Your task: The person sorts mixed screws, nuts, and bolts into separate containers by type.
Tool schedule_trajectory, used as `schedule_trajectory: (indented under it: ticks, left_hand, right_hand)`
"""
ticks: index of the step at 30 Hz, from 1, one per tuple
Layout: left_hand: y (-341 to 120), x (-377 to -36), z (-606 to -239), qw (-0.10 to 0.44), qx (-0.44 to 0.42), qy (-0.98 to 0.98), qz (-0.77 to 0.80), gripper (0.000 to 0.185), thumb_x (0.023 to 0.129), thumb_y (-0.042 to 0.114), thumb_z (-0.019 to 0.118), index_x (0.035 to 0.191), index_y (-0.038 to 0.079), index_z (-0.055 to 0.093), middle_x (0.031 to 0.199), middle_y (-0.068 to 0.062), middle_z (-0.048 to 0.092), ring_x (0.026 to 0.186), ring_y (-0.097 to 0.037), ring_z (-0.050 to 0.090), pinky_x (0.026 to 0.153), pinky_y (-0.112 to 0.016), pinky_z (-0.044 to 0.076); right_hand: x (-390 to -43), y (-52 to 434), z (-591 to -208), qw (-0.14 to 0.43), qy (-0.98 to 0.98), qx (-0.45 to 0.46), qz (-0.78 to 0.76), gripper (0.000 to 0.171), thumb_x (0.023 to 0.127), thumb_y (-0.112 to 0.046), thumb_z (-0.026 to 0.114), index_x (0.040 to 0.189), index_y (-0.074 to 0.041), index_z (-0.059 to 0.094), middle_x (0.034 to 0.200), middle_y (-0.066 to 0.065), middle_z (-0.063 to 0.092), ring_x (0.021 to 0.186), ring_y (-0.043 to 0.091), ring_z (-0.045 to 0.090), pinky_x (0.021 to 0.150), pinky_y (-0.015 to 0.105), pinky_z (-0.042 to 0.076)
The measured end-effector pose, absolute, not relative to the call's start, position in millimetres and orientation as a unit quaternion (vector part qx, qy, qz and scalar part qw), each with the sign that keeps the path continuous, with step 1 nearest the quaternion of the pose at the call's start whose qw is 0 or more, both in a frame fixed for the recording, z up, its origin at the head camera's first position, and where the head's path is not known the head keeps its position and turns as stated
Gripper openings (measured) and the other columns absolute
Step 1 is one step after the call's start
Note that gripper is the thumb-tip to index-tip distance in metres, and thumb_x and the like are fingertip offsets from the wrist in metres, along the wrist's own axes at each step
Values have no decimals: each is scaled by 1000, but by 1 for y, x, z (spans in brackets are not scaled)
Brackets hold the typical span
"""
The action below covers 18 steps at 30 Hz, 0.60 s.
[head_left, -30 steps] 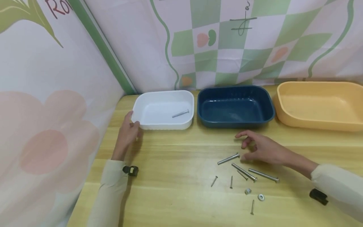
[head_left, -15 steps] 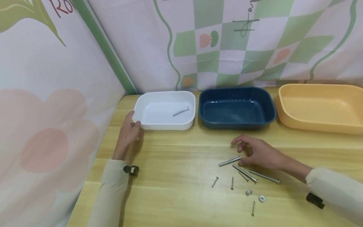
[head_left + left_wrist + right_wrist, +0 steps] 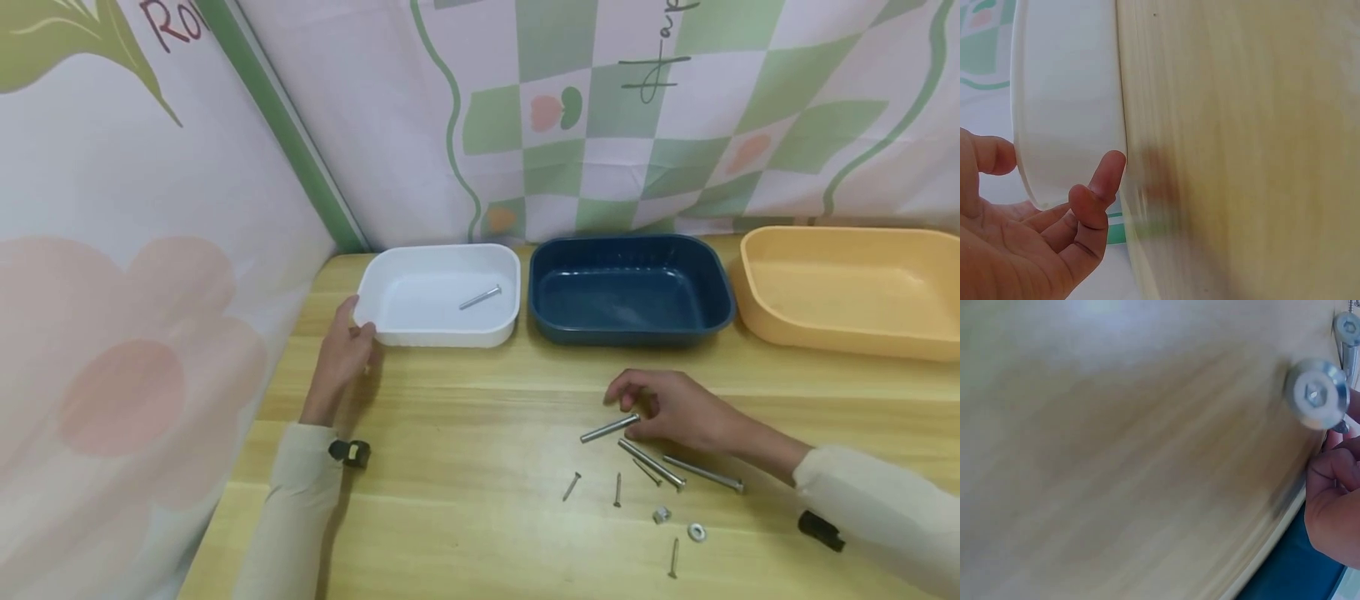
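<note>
Since the earlier frames the right hand [image 3: 675, 408] has come down onto the long bolt [image 3: 609, 428], fingers curling at its head end; a firm pinch cannot be told. This looks like the pickup step; next comes closing and lifting toward 11 o'clock, where the left hand [image 3: 341, 354] holds the white tray [image 3: 390, 333]. Open table [image 3: 465, 400] lies between; loose screws [image 3: 617, 490] crowd 6 o'clock.

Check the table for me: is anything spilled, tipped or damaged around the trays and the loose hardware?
Nothing stands out. The white tray, blue tray and yellow tray sit upright in a row; one bolt lies in the white tray. Loose bolts, screws and nuts lie scattered by the right hand, which touches one long bolt.
</note>
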<state>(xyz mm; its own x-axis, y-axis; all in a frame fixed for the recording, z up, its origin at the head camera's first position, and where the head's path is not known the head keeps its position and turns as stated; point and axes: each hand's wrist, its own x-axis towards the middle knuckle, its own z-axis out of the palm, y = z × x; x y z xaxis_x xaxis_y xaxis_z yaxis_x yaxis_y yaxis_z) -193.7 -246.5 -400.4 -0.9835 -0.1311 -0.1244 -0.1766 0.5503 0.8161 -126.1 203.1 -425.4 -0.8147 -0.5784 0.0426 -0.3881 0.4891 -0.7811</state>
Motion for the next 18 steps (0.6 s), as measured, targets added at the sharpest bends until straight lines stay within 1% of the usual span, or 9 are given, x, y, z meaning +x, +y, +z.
schedule_trajectory:
  ticks: [6,10,14,18]
  left_hand:
    - [-246,-192,-399,28,-85,882,463,63,103,20,42,161,18,17,124,-27,60,83,-36,66,64,-36,52]
    - [-246,-192,-399,29,-87,885,456,64,103,22,42,161,18,15,120,-26,61,82,-34,67,64,-34,51]
    - [-246,-193,-399,30,-92,887,451,64,103,22,42,161,18,15,119,-26,62,82,-34,67,64,-33,50]
    - [-246,-193,-399,30,-96,888,449,64,103,22,42,161,18,15,120,-26,62,83,-34,67,64,-33,50]
  right_hand:
    - [-129,200,-425,126,863,-290,-395,28,76,-3,83,98,-17,72,84,-9,62,77,11,54,65,26,45]
    - [-130,200,-424,127,862,-301,-389,20,79,-5,82,91,-19,74,83,-11,62,76,8,54,66,26,48]
    - [-130,199,-422,120,862,-310,-383,19,79,-5,82,87,-20,73,82,-13,62,75,6,54,66,26,48]
    - [-131,198,-421,115,862,-316,-379,19,80,-4,82,86,-20,73,81,-14,61,74,6,53,64,26,47]
